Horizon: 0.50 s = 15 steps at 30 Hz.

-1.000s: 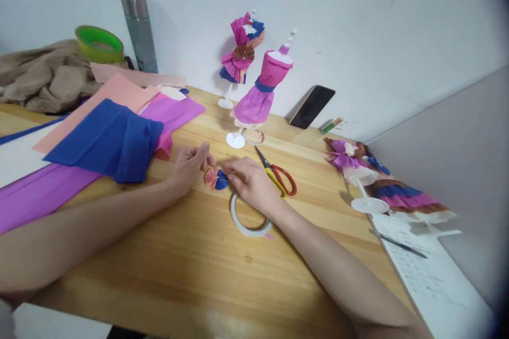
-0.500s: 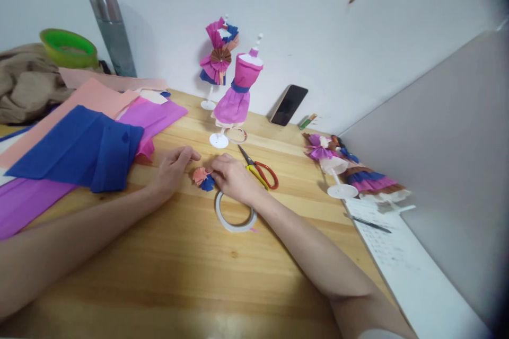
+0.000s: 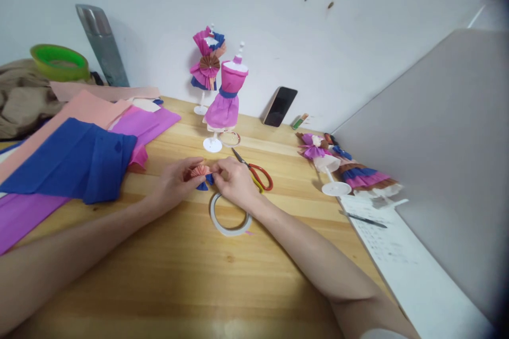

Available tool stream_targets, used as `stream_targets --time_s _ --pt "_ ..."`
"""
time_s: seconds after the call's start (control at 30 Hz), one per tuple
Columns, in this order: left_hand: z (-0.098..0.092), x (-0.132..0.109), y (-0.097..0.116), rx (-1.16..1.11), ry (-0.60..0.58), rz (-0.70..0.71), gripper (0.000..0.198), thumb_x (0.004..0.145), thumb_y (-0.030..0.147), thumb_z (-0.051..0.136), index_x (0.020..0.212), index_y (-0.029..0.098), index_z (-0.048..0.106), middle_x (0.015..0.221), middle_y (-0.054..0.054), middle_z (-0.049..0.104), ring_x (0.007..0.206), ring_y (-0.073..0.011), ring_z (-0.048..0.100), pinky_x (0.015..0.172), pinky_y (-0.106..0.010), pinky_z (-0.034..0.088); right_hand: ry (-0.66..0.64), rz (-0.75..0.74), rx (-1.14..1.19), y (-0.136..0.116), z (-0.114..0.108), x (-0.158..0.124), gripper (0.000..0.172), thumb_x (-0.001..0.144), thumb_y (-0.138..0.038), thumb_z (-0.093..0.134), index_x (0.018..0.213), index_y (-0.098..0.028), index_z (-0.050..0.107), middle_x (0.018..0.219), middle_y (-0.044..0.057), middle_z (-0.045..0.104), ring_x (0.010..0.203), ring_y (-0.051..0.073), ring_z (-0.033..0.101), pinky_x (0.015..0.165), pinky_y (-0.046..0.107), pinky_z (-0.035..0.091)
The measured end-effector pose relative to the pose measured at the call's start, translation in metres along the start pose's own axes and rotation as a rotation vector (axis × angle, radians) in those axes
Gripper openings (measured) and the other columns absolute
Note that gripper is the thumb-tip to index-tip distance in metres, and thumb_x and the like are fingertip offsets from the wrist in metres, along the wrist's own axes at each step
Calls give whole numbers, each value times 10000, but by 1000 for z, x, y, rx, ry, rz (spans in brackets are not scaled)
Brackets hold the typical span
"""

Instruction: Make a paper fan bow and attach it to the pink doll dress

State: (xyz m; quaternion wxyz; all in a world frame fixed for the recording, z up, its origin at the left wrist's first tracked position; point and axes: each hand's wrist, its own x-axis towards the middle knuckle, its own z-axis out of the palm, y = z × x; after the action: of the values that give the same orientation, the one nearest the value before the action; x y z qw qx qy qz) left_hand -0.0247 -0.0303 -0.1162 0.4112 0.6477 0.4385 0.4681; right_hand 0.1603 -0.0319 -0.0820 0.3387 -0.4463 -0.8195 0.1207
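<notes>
Between my hands is a small pleated paper rosette (image 3: 200, 170), peach on top with blue folds below. My left hand (image 3: 175, 179) pinches its left side between thumb and fingers. At its right edge, my right hand (image 3: 233, 177) closes thumb and fingertips on it. Just below the right hand a roll of white tape (image 3: 229, 232) lies flat on the wooden table. Scissors (image 3: 260, 174) with red and yellow handles lie beyond that hand, partly covered by it. Farther back stands a mini mannequin (image 3: 226, 98) in a pink paper dress with a blue belt.
Blue, peach and purple crepe paper (image 3: 75, 153) is heaped at the left. A second dressed mannequin (image 3: 207, 63), a phone (image 3: 280, 106) and a bottle (image 3: 102, 45) lean or stand by the wall. More dressed figures (image 3: 330, 169) and a written sheet with a pen (image 3: 366, 220) are at the right.
My left hand has moved right and now grips the rosette, which earlier only my right hand held. The rosette has turned, its peach pleats facing up. The view has shifted slightly.
</notes>
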Motion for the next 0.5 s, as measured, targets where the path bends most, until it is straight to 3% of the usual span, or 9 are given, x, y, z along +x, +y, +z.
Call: stream_targets --time_s 0.13,0.2,0.37,0.5 --pt "-2 -1 2 218 -72 113 220 758 315 689 945 203 724 831 -52 705 831 -215 633 833 -381 519 27 -23 45 0 0 0 160 725 -52 538 704 -199 597 731 36 667 750 193 600 727 305 454" --pt "-2 -2 8 173 -57 90 190 786 338 672 909 205 730 812 -47 707 809 -208 646 800 -356 531 32 -22 44 2 0 0 158 723 -54 537 695 -200 591 719 34 660 737 193 595 716 304 451" --pt "0 -1 17 -83 44 -96 333 799 395 667 1048 173 658 925 -67 729 824 -192 680 784 -334 558 58 8 43 7 -2 1 146 740 -65 539 712 -196 595 730 34 662 739 190 593 717 302 447" --pt "-1 -1 12 -36 55 -46 435 722 366 737 1099 168 647 992 -78 706 865 -201 675 814 -367 566 65 -4 74 6 -4 2 144 746 -65 541 720 -193 601 736 37 669 750 191 595 724 303 449"
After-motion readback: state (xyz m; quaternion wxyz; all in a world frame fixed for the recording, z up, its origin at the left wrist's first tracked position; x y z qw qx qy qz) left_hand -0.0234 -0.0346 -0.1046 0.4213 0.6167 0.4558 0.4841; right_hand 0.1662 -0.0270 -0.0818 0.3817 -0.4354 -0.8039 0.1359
